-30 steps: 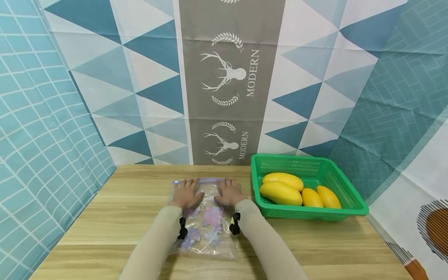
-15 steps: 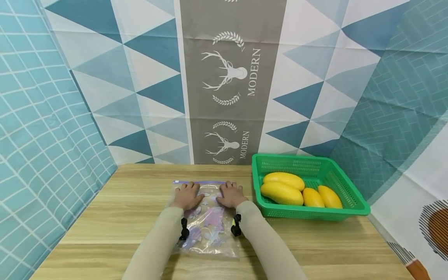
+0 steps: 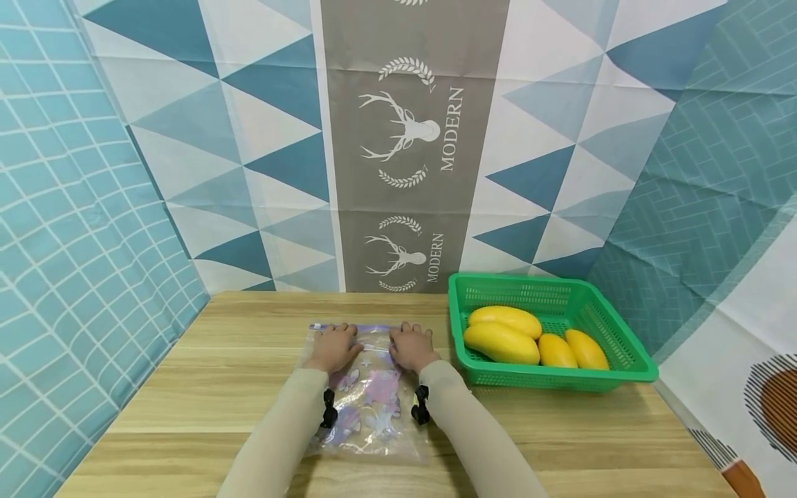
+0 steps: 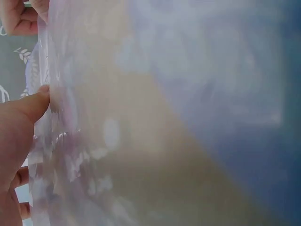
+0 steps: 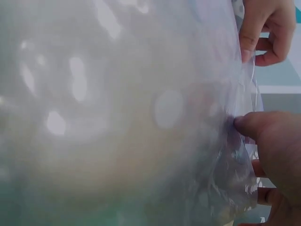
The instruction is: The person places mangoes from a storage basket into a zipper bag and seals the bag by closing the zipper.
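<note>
A clear zip bag (image 3: 364, 443) printed with pink and purple shapes is in front of me in the head view, its purple zip strip (image 3: 373, 328) at the far end. My left hand (image 3: 336, 348) grips the bag near the far left corner. On the right side, my right hand (image 3: 412, 346) holds it just below the strip. Each thumb presses the film in the wrist views, where the left hand (image 4: 14, 141) and right hand (image 5: 282, 155) have curled fingers, partly hidden. The bag film (image 5: 117, 117) fills most of both wrist views, blurred by closeness.
A green perforated basket (image 3: 554, 377) stands to the right of the bag, with several yellow mango-like fruits (image 3: 501, 344) inside. The wooden table (image 3: 205, 387) meets a patterned wall covering (image 3: 280, 228) at the back and a blue tiled one (image 3: 68, 263) at left.
Both hands have drawn slightly back from the bag's far edge, and their fingers look more curled than a second ago. The purple strip shows more clearly. The basket stays put.
</note>
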`<act>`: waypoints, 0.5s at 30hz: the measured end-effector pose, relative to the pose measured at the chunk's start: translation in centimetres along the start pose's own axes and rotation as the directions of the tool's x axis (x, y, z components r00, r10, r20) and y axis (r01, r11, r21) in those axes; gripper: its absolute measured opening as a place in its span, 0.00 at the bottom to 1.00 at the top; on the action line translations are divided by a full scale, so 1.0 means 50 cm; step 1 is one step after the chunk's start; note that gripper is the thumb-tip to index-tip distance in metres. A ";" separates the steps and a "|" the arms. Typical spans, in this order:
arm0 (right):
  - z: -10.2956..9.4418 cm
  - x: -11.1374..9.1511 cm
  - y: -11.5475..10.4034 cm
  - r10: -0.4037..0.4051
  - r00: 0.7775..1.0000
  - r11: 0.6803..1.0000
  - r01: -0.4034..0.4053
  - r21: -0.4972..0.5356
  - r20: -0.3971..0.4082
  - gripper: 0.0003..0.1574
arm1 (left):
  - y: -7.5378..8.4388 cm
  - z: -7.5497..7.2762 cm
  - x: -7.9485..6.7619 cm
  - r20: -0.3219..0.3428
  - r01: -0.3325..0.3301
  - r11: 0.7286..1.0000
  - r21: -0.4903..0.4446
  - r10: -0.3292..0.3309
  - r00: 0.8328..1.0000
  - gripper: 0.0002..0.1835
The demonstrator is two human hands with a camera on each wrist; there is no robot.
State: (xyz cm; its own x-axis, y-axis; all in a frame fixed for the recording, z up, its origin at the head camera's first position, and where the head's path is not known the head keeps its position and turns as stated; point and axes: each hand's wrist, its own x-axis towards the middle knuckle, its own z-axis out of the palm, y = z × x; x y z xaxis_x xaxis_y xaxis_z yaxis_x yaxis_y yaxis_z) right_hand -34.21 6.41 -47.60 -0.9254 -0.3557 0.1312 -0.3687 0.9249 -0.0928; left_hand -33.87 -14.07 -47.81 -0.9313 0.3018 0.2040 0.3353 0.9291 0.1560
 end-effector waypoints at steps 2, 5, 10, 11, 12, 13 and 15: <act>-0.001 -0.003 -0.004 -0.005 1.000 1.000 0.005 -0.014 -0.024 0.06 | 0.004 -0.001 -0.001 -0.023 -0.010 1.000 0.012 0.010 1.000 0.19; -0.002 -0.007 -0.008 -0.011 0.999 1.000 0.010 -0.027 -0.044 0.06 | 0.010 -0.002 -0.004 -0.037 0.001 1.000 0.003 -0.001 0.999 0.15; -0.003 -0.011 -0.010 -0.012 0.998 0.999 0.010 -0.042 -0.056 0.06 | 0.019 -0.005 -0.005 -0.062 0.017 1.000 -0.020 -0.018 0.998 0.07; -0.003 -0.012 -0.010 -0.011 0.998 0.999 0.009 -0.041 -0.058 0.05 | 0.020 -0.006 -0.004 -0.071 0.014 1.000 -0.019 -0.015 0.997 0.06; -0.005 -0.012 -0.010 -0.010 0.998 0.999 0.008 -0.040 -0.062 0.04 | 0.020 -0.007 -0.003 -0.081 0.009 1.000 -0.014 -0.010 0.997 0.04; -0.006 -0.012 -0.011 -0.009 0.998 0.999 0.006 -0.041 -0.065 0.04 | 0.021 -0.007 -0.003 -0.094 0.001 1.000 -0.009 -0.002 0.996 0.04; -0.011 -0.013 -0.013 -0.002 0.998 0.999 -0.001 -0.044 -0.064 0.03 | 0.022 -0.011 -0.001 -0.120 -0.013 1.000 -0.014 0.011 0.993 0.03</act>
State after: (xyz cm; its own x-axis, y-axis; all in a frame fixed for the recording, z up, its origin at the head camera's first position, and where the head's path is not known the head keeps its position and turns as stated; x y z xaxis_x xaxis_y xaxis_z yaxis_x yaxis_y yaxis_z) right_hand -33.31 6.14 -47.08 -0.9173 -0.3478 0.1941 -0.3632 0.9304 -0.0494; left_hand -33.38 -13.19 -47.13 -0.9036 0.2844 0.3204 0.3493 0.9221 0.1665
